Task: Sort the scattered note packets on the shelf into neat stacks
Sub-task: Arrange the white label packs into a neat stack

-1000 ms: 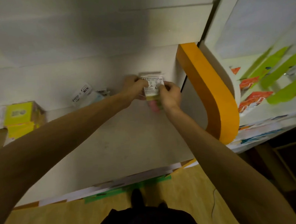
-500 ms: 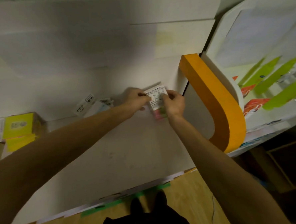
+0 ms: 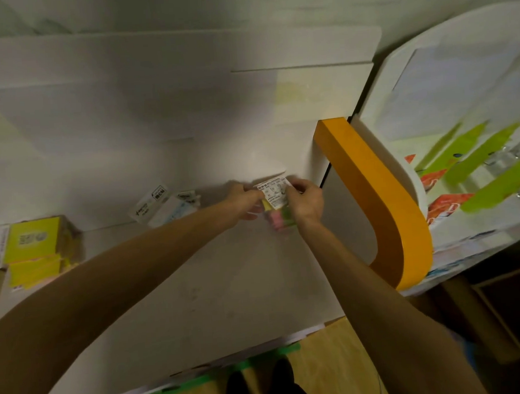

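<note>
- Both hands, left hand (image 3: 244, 201) and right hand (image 3: 304, 200), pinch one note packet (image 3: 275, 197) at centre frame, above the shelf (image 3: 196, 277).
- Squaring-up step, I'd judge; next, set it flush on a stack.

A white-labelled packet of pink, yellow and green notes (image 3: 276, 209) on a white shelf (image 3: 197, 286); a curved orange divider panel (image 3: 384, 201); yellow boxed note packets (image 3: 31, 241).
</note>
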